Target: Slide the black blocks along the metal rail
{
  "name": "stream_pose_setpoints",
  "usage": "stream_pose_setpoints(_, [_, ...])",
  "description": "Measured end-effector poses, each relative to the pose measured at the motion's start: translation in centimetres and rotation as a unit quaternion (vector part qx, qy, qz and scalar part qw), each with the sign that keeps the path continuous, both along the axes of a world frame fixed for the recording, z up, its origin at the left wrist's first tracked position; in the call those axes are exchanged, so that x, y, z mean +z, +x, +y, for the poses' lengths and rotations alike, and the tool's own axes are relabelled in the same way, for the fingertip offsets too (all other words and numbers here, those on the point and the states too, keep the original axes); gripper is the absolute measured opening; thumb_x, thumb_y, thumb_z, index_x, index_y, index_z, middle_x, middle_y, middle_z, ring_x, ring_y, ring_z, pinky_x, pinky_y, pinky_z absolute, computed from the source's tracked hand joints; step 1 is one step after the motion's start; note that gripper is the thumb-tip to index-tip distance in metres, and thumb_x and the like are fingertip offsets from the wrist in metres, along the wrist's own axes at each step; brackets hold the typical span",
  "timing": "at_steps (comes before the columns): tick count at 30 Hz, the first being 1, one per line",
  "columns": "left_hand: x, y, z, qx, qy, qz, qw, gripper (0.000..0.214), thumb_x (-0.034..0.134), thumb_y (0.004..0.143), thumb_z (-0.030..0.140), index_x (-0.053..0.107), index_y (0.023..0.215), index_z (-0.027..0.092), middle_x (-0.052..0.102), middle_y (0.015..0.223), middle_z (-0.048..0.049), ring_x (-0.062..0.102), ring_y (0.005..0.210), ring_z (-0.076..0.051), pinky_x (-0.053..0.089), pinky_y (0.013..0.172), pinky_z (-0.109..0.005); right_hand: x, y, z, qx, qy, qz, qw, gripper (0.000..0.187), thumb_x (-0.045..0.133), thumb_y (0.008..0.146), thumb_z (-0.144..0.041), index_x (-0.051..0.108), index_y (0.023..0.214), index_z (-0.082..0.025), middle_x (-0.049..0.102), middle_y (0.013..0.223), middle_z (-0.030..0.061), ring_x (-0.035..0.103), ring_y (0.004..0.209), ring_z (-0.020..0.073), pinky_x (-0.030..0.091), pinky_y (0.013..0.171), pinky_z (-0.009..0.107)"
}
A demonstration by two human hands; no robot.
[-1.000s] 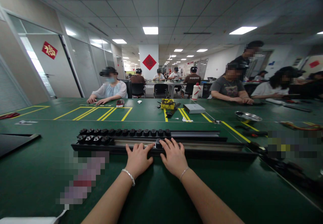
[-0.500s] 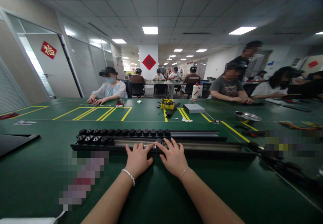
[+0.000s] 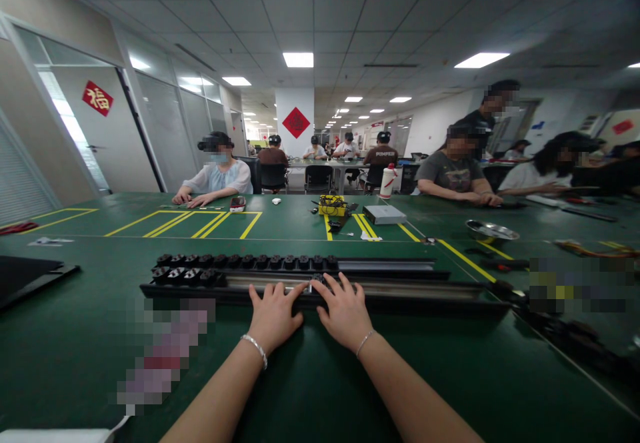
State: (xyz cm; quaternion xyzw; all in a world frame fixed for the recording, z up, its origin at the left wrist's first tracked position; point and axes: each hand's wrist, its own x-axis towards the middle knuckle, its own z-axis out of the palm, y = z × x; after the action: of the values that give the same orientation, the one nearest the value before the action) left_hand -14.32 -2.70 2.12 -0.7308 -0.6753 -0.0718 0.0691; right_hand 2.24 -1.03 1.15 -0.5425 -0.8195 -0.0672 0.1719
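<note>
A long black power track [image 3: 425,290] with a metallic inner channel lies crosswise in front of me. Several black socket modules [image 3: 190,275] sit at its left end. One more small black module [image 3: 317,277] is in the channel near the middle, between my fingertips. My left hand [image 3: 274,316] has its fingers spread over the track's near edge, the index finger reaching to that module's left side. My right hand [image 3: 345,306] is spread too, its index finger at the module's right side. Neither hand is wrapped around anything.
Behind lies a second track [image 3: 385,266] bearing a row of socket modules [image 3: 260,262]. On the green table [image 3: 425,376] are a dark flat panel [image 3: 30,280], a metal bowl [image 3: 493,231], a grey box [image 3: 384,214], a yellow item with cables [image 3: 333,205] and a bottle [image 3: 387,182]. People sit across the table.
My hands stay at the middle of the track, almost unmoved. At the left edge, more of the dark flat panel's surface shows.
</note>
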Motion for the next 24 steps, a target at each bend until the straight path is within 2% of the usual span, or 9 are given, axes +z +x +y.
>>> stream_pose_setpoints(10, [-0.2, 0.0, 0.0, -0.001, 0.007, 0.003, 1.000, 0.062, 0.049, 0.072, 0.040, 0.030, 0.131, 0.046, 0.052, 0.109, -0.0050, 0.041, 0.110, -0.029, 0.007, 0.096, -0.068, -0.1, 0.0, 0.1, 0.010, 0.001, 0.019, 1.000, 0.052, 0.045, 0.080, -0.033, 0.033, 0.130, -0.042, 0.038, 0.139, -0.0053, 0.022, 0.129, 0.0293, 0.018, 0.098, 0.053])
stream_pose_setpoints(15, [-0.7, -0.1, -0.2, -0.009, 0.022, 0.000, 1.000, 0.064, 0.049, 0.072, 0.039, 0.029, 0.133, 0.039, 0.051, 0.114, -0.0061, 0.040, 0.113, -0.028, 0.004, 0.099, -0.066, 0.2, -0.1, 0.1, 0.002, -0.010, 0.003, 1.000, 0.053, 0.045, 0.080, -0.032, 0.032, 0.131, -0.042, 0.039, 0.139, -0.0039, 0.022, 0.130, 0.0277, 0.018, 0.098, 0.053])
stream_pose_setpoints(17, [-1.0, -0.1, -0.2, -0.021, 0.028, -0.007, 0.999, 0.065, 0.048, 0.072, 0.037, 0.028, 0.134, 0.036, 0.047, 0.124, -0.0071, 0.036, 0.119, -0.028, 0.002, 0.100, -0.066, 0.2, 0.0, 0.0, 0.004, -0.010, 0.003, 1.000, 0.054, 0.045, 0.080, -0.031, 0.032, 0.131, -0.041, 0.039, 0.139, -0.0035, 0.022, 0.130, 0.0274, 0.019, 0.098, 0.052])
stream_pose_setpoints(20, [-1.3, 0.0, -0.2, -0.028, 0.041, -0.005, 0.999, 0.066, 0.047, 0.072, 0.035, 0.027, 0.135, 0.033, 0.032, 0.142, -0.0059, 0.025, 0.128, -0.031, 0.003, 0.100, -0.067, 0.2, 0.0, 0.0, 0.009, -0.006, 0.006, 1.000, 0.053, 0.044, 0.080, -0.030, 0.032, 0.131, -0.041, 0.039, 0.139, -0.0033, 0.023, 0.130, 0.0273, 0.019, 0.098, 0.052])
stream_pose_setpoints(24, [-1.4, 0.0, -0.1, -0.020, 0.037, 0.010, 0.999, 0.072, 0.046, 0.072, 0.034, 0.020, 0.138, 0.031, 0.016, 0.150, -0.0029, 0.009, 0.135, -0.033, 0.007, 0.100, -0.067, 0.2, 0.1, 0.1, 0.007, -0.010, 0.004, 1.000, 0.054, 0.045, 0.080, -0.029, 0.032, 0.132, -0.040, 0.039, 0.139, -0.0024, 0.022, 0.130, 0.0271, 0.019, 0.098, 0.051])
